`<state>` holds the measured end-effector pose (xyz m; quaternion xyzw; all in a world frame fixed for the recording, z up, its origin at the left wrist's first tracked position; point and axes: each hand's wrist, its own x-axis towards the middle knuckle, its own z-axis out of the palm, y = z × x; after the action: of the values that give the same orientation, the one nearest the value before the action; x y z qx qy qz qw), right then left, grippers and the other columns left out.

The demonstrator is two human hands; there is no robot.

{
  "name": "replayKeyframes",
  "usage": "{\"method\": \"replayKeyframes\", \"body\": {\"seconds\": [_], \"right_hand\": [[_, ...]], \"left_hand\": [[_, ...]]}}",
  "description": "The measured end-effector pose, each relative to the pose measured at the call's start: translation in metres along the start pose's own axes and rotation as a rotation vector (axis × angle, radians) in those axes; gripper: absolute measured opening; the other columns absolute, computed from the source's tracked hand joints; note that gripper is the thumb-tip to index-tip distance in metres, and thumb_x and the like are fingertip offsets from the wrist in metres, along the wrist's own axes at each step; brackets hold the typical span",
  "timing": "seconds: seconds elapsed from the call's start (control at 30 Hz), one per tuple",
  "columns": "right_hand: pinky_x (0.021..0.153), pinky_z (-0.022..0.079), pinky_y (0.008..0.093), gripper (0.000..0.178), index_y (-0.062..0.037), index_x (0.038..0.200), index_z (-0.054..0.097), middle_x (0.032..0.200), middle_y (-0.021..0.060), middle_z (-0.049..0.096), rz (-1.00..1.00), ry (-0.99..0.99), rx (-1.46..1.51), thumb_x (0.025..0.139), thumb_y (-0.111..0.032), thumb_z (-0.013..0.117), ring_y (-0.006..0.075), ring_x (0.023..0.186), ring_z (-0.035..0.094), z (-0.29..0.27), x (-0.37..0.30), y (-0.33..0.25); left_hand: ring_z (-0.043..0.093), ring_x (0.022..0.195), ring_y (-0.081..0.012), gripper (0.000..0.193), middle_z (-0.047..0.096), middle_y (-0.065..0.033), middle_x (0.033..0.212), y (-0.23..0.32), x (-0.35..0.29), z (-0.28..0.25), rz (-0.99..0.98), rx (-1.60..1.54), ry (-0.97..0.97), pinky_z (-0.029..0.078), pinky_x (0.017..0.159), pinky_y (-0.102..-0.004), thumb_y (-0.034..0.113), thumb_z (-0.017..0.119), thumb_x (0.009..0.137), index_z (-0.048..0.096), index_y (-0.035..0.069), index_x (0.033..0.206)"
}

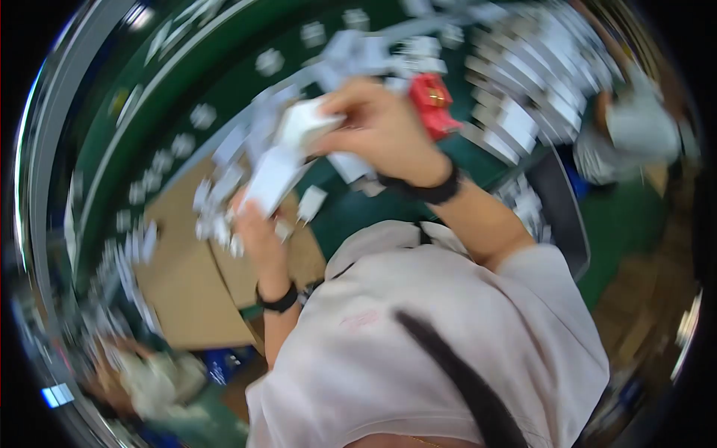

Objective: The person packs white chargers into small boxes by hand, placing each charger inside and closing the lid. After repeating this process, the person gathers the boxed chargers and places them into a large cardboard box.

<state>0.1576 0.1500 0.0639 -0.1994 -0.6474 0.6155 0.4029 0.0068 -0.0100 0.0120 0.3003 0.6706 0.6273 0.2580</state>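
Observation:
My left hand grips the lower end of a slim white box, which is tilted up and away from me. At the box's upper end, my right hand pinches a white blocky piece between thumb and fingers. The two white things meet or overlap; blur hides whether one is inside the other. Just right of my left hand lies a small white block that looks like a plug adapter. More small white pieces are heaped beside that hand.
A red holder stands beyond my right wrist. Rows of white boxes fill the far right, near a dark bin. Brown cardboard lies at left. White pieces line a green belt. Other people work at both sides.

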Motion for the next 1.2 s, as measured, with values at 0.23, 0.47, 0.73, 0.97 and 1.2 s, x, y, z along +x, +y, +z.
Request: {"method": "replayKeyframes", "body": {"seconds": [0.23,0.47,0.73,0.97,1.2], "right_hand": [[0.085,0.038,0.034,0.024,-0.009,0.087,0.066,0.107,0.0127,0.055,-0.16,-0.008,-0.081,0.068,-0.024,0.068,0.026,0.096,0.051,-0.022,-0.016,0.025],[0.078,0.046,0.028,0.046,-0.0109,0.119,0.05,0.109,0.0084,0.054,-0.011,-0.105,-0.004,0.073,-0.008,0.059,0.0168,0.097,0.055,-0.032,-0.025,-0.001],[0.062,0.045,0.0249,0.042,-0.0124,0.115,0.051,0.09,0.0049,0.056,0.011,0.111,-0.761,0.075,0.002,0.054,0.0118,0.078,0.054,-0.164,0.149,0.056],[0.059,0.048,0.0322,0.048,-0.0149,0.116,0.053,0.086,0.011,0.062,0.329,0.19,-1.015,0.07,-0.001,0.055,0.0219,0.067,0.059,-0.337,0.301,0.248],[0.078,0.046,0.0383,0.037,-0.011,0.112,0.055,0.095,0.019,0.062,0.224,0.196,-1.016,0.077,-0.022,0.061,0.0344,0.089,0.059,-0.243,0.306,0.238]], "left_hand": [[0.049,0.078,-0.0172,0.04,0.052,-0.0064,0.088,0.013,0.017,0.031,-0.478,-0.649,-0.543,0.039,0.062,-0.0283,0.04,0.038,0.09,0.044,0.007,0.111],[0.052,0.086,-0.0181,0.048,0.056,-0.0078,0.1,0.045,0.009,0.09,-0.633,-0.791,-0.416,0.041,0.073,-0.0296,0.045,0.037,0.09,0.039,0.01,0.124],[0.053,0.083,-0.0149,0.036,0.056,-0.0087,0.091,0.115,0.08,0.01,0.31,0.055,-0.101,0.042,0.075,-0.0237,0.003,0.057,0.08,0.044,0.003,0.114],[0.051,0.081,-0.0213,0.028,0.055,-0.0147,0.09,0.173,0.075,-0.166,1.018,0.405,0.27,0.039,0.066,-0.0279,0.024,0.049,0.078,0.055,-0.002,0.085],[0.054,0.074,-0.0174,0.022,0.058,-0.0116,0.085,0.147,0.163,-0.065,1.215,0.53,0.638,0.04,0.063,-0.0233,0.018,0.055,0.078,0.057,-0.001,0.089]]}}
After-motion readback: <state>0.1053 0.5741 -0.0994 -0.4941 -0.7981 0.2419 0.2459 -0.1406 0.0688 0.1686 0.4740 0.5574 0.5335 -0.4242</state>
